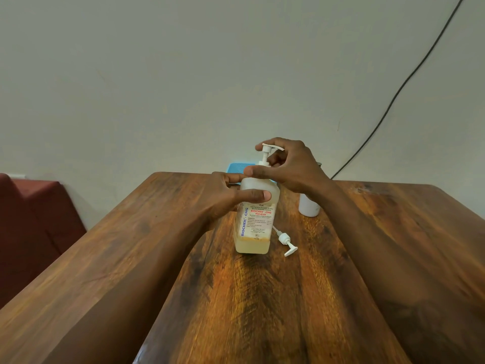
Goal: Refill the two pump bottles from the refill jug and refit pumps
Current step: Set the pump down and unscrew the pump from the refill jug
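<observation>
Reaching from the left, gripped the pump bottle (256,227) at its shoulder with the left hand (231,195), thumb and fingers curled round it (some yellowish liquid at the bottom), base on the wooden table (157,258). Pinched the pump (266,151) in its neck with the right hand (291,169). Saw a loose pump (286,241) lying just right of the base, a white container (308,207) behind.

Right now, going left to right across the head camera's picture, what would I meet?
Dark red cushioned seat → clear labelled handrub bottle with a pump fitted → loose white plastic pump lying on the brown wooden table → plain white bottle → thin black cable.
</observation>
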`<state>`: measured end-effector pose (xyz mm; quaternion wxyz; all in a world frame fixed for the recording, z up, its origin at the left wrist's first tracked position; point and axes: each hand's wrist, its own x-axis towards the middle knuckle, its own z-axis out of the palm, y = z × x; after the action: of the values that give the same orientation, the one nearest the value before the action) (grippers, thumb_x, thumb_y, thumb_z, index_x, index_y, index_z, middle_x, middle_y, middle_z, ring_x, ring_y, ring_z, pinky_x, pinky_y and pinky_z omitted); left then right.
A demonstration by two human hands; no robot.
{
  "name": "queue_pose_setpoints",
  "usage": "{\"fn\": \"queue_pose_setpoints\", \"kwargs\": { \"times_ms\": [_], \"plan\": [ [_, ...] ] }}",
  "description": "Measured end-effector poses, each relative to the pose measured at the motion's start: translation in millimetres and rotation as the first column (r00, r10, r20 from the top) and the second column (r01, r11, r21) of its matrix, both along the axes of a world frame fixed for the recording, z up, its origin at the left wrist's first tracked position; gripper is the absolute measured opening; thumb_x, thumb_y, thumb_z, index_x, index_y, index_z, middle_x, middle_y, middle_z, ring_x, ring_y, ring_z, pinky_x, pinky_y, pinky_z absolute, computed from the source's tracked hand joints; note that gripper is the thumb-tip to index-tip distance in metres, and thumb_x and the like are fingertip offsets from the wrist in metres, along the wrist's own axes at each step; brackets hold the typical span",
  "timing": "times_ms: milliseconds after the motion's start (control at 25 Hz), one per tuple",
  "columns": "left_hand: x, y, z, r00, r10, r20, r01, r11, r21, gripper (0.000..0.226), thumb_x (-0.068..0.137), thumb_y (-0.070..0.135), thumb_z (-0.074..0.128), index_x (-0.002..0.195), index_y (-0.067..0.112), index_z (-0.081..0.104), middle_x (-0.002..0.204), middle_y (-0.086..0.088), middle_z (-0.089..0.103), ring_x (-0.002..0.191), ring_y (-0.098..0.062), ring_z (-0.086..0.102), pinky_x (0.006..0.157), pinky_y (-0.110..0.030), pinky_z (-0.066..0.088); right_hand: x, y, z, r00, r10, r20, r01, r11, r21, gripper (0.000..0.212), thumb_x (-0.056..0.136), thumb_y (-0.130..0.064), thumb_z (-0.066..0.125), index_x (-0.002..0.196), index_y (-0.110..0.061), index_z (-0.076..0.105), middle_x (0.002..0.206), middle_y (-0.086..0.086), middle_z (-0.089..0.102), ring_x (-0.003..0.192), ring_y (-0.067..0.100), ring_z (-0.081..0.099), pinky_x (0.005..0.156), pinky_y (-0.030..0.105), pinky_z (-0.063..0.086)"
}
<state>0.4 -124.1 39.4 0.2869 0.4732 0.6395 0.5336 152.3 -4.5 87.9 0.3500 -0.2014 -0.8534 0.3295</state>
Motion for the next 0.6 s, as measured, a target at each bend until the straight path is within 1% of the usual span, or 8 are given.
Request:
{"fn": "queue_pose_setpoints", "kwargs": {
  "times_ms": [40, 120, 200, 240, 320, 440, 520, 600],
  "plan": [
    [-1, -1, -1, 1.0, -0.003, 0.01, 0.003, 1.0, -0.003, 0.04, 0.086, 0.028, 0.083, 0.123, 0.017, 0.074, 0.109, 0.001, 0.081, 0.09, -0.006, 0.078, 0.062, -0.011, 0.055, 2, 0, 0, 0.998, 0.065, -0.025, -0.067, 0.996, -0.059, 0.066, 0.078, -0.037, 0.087, 0.137, -0.025, 0.058, 0.091, -0.006, 0.073, 0.083, 0.009, 0.071, 0.078, 0.029, 0.061],
    [-2, -3, -2, 0.999, -0.014, 0.043, 0.015, 1.0, -0.014, 0.044, 0.086, 0.027, 0.083, 0.128, 0.017, 0.072, 0.114, 0.001, 0.08, 0.095, -0.009, 0.078, 0.066, -0.014, 0.057, 8, 3, 3, 0.969, 0.207, -0.135, -0.233, 0.948, -0.219, 0.067, 0.086, -0.012, 0.081, 0.145, -0.024, 0.05, 0.109, 0.003, 0.077, 0.103, 0.015, 0.074, 0.09, 0.037, 0.061],
    [-2, -4, -4, 0.998, -0.026, 0.062, 0.028, 0.999, -0.019, 0.047, 0.087, 0.026, 0.083, 0.131, 0.019, 0.069, 0.119, 0.001, 0.078, 0.098, -0.012, 0.078, 0.07, -0.018, 0.059, 12, 10, 7, 0.928, 0.24, -0.285, -0.323, 0.9, -0.292, 0.067, 0.09, 0.003, 0.071, 0.148, -0.019, 0.045, 0.121, 0.01, 0.073, 0.113, 0.022, 0.071, 0.097, 0.041, 0.057],
    [-2, -5, -5, 0.998, -0.024, 0.057, 0.025, 1.0, -0.016, 0.048, 0.086, 0.025, 0.083, 0.132, 0.019, 0.069, 0.12, 0.001, 0.078, 0.098, -0.013, 0.078, 0.07, -0.019, 0.059, 13, 12, 9, 0.916, 0.216, -0.339, -0.321, 0.899, -0.297, 0.064, 0.091, 0.003, 0.07, 0.147, -0.017, 0.046, 0.122, 0.011, 0.073, 0.114, 0.023, 0.071, 0.099, 0.042, 0.056],
    [0, -4, -8, 0.999, -0.014, 0.043, 0.014, 1.0, -0.009, 0.049, 0.085, 0.025, 0.084, 0.132, 0.019, 0.069, 0.121, 0.001, 0.077, 0.096, -0.014, 0.079, 0.07, -0.019, 0.06, 14, 13, 13, 0.915, 0.106, -0.389, -0.226, 0.934, -0.278, 0.057, 0.09, -0.006, 0.075, 0.141, -0.016, 0.053, 0.114, 0.008, 0.076, 0.108, 0.022, 0.073, 0.097, 0.044, 0.058],
    [4, -3, -12, 0.998, -0.026, 0.058, 0.027, 1.0, -0.012, 0.054, 0.082, 0.025, 0.087, 0.132, 0.019, 0.069, 0.121, 0.0, 0.077, 0.096, -0.016, 0.08, 0.072, -0.023, 0.063, 16, 13, 10, 0.908, -0.056, -0.415, -0.063, 0.961, -0.268, 0.053, 0.085, -0.023, 0.082, 0.134, -0.019, 0.06, 0.101, -0.001, 0.079, 0.097, 0.015, 0.075, 0.081, 0.038, 0.063],
    [6, -3, -13, 0.997, -0.026, 0.072, 0.027, 0.999, -0.017, 0.051, 0.08, 0.022, 0.087, 0.128, 0.021, 0.07, 0.115, 0.001, 0.079, 0.094, -0.014, 0.08, 0.07, -0.021, 0.062, 19, 13, 8, 0.886, -0.105, -0.452, -0.044, 0.951, -0.307, 0.054, 0.083, -0.026, 0.083, 0.132, -0.022, 0.061, 0.1, -0.003, 0.079, 0.092, 0.011, 0.075, 0.07, 0.032, 0.062],
    [7, -4, -15, 0.996, -0.025, 0.086, 0.027, 0.999, -0.022, 0.048, 0.08, 0.021, 0.088, 0.125, 0.022, 0.07, 0.109, 0.003, 0.081, 0.092, -0.012, 0.08, 0.068, -0.02, 0.061, 23, 15, 7, 0.842, -0.174, -0.51, -0.026, 0.932, -0.361, 0.056, 0.081, -0.027, 0.086, 0.131, -0.024, 0.061, 0.097, -0.002, 0.079, 0.081, 0.011, 0.075, 0.064, 0.031, 0.061]
  ]
}}
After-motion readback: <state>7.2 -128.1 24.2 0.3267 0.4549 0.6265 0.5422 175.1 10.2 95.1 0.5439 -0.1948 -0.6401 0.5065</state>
